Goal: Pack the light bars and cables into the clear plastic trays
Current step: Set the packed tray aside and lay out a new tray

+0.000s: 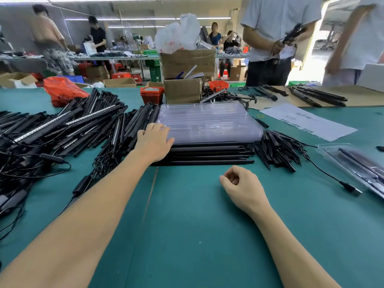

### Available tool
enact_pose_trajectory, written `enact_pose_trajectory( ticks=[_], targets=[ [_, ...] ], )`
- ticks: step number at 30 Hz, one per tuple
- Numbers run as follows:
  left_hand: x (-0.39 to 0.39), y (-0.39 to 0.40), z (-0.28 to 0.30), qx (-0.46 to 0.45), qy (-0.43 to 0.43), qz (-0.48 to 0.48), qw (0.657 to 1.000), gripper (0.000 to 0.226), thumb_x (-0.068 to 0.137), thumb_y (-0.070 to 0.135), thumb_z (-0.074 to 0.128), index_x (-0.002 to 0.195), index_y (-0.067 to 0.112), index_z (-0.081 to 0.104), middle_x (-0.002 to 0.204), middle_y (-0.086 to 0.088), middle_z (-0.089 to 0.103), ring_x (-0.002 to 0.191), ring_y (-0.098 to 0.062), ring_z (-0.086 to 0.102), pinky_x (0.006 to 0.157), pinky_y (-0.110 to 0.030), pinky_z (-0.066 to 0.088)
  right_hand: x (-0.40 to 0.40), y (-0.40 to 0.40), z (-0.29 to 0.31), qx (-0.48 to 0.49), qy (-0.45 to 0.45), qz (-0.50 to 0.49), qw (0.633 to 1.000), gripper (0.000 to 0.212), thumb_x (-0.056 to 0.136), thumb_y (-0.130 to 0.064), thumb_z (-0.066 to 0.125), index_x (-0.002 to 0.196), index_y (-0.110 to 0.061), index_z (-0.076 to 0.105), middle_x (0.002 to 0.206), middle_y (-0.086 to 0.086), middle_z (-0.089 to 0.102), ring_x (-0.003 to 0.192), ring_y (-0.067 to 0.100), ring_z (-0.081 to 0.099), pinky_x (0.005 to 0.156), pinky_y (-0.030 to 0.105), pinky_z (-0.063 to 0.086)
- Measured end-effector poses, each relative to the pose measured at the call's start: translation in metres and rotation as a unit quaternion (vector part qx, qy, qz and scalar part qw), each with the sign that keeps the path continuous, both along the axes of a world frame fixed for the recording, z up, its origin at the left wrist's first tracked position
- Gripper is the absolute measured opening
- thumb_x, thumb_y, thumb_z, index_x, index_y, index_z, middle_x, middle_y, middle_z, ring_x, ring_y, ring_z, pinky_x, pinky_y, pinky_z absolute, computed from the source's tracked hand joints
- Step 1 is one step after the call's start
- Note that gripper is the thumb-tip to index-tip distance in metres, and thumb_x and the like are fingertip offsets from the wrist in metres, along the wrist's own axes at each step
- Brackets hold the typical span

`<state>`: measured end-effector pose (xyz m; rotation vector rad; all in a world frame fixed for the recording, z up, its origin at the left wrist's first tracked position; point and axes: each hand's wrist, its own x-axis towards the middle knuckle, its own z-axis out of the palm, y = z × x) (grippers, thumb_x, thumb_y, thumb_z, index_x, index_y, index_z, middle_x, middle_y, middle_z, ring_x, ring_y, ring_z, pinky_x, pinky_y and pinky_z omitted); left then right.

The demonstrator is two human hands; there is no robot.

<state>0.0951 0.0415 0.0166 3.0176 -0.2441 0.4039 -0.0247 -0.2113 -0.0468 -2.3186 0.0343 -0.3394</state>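
Green felt-covered tabletop (187, 225) in a busy workshop, people standing at benches at 12 o'clock. Stack of clear rectangular plastic trays (209, 121) sits centre, just past a row of long black light bars (207, 154) lying side by side at its near edge. Left hand (153, 140) reaches to the stack's 9 o'clock corner, fingers straight and relaxed, tips resting on the tray edge, not gripping. Right hand (241, 186) at 5 o'clock of the stack, resting on the tabletop, fingers curled into a loose fist, holding nothing. Big tangled pile of black light bars with cables (62, 129) at 9 o'clock. Smaller heap of short black bars (276, 148) at 3 o'clock, touching the stack. Packed clear tray with a black bar and USB cable (359, 165) at far 3 o'clock. White printed paper sheet (305, 121) at 2 o'clock. Brown cardboard boxes (185, 80) and red plastic bin of small parts (151, 94) at 12 o'clock.
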Motion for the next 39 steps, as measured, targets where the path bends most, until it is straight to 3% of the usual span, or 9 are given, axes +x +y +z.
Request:
enact_pose_trajectory(
  ticks=[4,10,17,21,25,30,33,37,39],
  targets=[
    [0.007,-0.011,0.004,0.061,0.082,-0.014,0.995,0.060,0.105,0.052,0.029,0.141,0.011,0.052,0.163,-0.002,0.024,0.150,-0.022,0.015,0.114,-0.055,0.020,0.001,-0.001,-0.001,-0.001,0.002,-0.003,1.000,0.018,0.086,-0.038,0.061,0.073,-0.027,0.058,0.071,-0.012,0.063,0.069,0.006,0.058,0.066,0.030,0.046],
    [0.013,-0.020,0.011,0.079,0.138,-0.007,0.987,0.067,0.101,0.062,0.028,0.133,0.008,0.052,0.155,-0.004,0.027,0.140,-0.024,0.029,0.112,-0.050,0.020,0.003,-0.002,0.000,-0.009,0.005,-0.003,1.000,0.017,0.086,-0.039,0.060,0.073,-0.027,0.058,0.071,-0.012,0.063,0.069,0.005,0.058,0.065,0.030,0.046],
    [0.011,-0.015,0.026,0.120,0.063,-0.018,0.991,0.066,0.104,0.051,0.036,0.151,0.006,0.025,0.154,-0.005,0.014,0.143,-0.025,0.016,0.116,-0.050,0.014,0.003,-0.002,0.002,-0.015,0.004,-0.004,1.000,0.017,0.086,-0.039,0.060,0.074,-0.027,0.058,0.072,-0.013,0.062,0.069,0.004,0.057,0.063,0.028,0.043],
    [0.008,-0.018,0.028,0.131,0.002,-0.035,0.991,0.072,0.103,0.051,0.038,0.151,0.001,0.018,0.150,-0.008,0.013,0.141,-0.029,0.023,0.116,-0.050,0.019,0.003,-0.002,0.002,-0.017,0.006,-0.007,1.000,0.017,0.086,-0.039,0.060,0.074,-0.027,0.058,0.072,-0.013,0.062,0.069,0.003,0.057,0.062,0.027,0.041],
    [0.007,-0.021,0.030,0.178,0.090,-0.011,0.980,0.066,0.100,0.063,0.031,0.124,0.008,0.059,0.152,-0.010,0.022,0.138,-0.032,0.022,0.112,-0.053,0.022,0.002,-0.001,0.003,-0.015,0.004,-0.003,1.000,0.017,0.087,-0.038,0.060,0.074,-0.026,0.058,0.073,-0.011,0.062,0.070,0.005,0.057,0.064,0.028,0.044],
    [0.011,-0.025,0.026,0.082,-0.023,-0.034,0.996,0.036,0.102,0.046,0.038,0.098,0.019,0.061,0.137,-0.011,0.042,0.127,-0.035,0.031,0.102,-0.048,0.030,0.002,0.001,0.003,-0.030,0.005,-0.003,1.000,0.019,0.087,-0.040,0.058,0.074,-0.027,0.057,0.076,-0.011,0.061,0.072,0.004,0.056,0.064,0.028,0.041],
    [0.023,-0.037,0.024,0.063,0.005,-0.062,0.996,0.038,0.102,0.044,0.040,0.114,0.017,0.064,0.160,-0.007,0.026,0.146,-0.030,0.016,0.111,-0.051,0.022,0.003,0.002,0.002,-0.044,0.009,-0.006,0.999,0.020,0.087,-0.043,0.056,0.074,-0.028,0.056,0.078,-0.012,0.061,0.074,0.003,0.055,0.062,0.025,0.040],
    [0.035,-0.062,0.015,0.007,0.010,-0.103,0.995,0.039,0.101,0.046,0.045,0.121,0.013,0.045,0.159,-0.008,0.028,0.150,-0.027,0.012,0.114,-0.050,0.025,0.004,0.002,0.001,-0.046,0.008,-0.009,0.999,0.022,0.085,-0.047,0.056,0.074,-0.028,0.056,0.079,-0.012,0.061,0.075,0.002,0.055,0.062,0.023,0.040],
    [0.040,-0.075,0.012,0.020,0.031,-0.109,0.993,0.048,0.102,0.051,0.040,0.128,0.011,0.045,0.166,-0.007,0.013,0.154,-0.026,0.001,0.119,-0.053,0.018,0.004,0.003,0.001,-0.044,0.008,-0.010,0.999,0.023,0.084,-0.048,0.055,0.074,-0.028,0.056,0.078,-0.012,0.061,0.074,0.002,0.055,0.063,0.024,0.041]
  ],
)
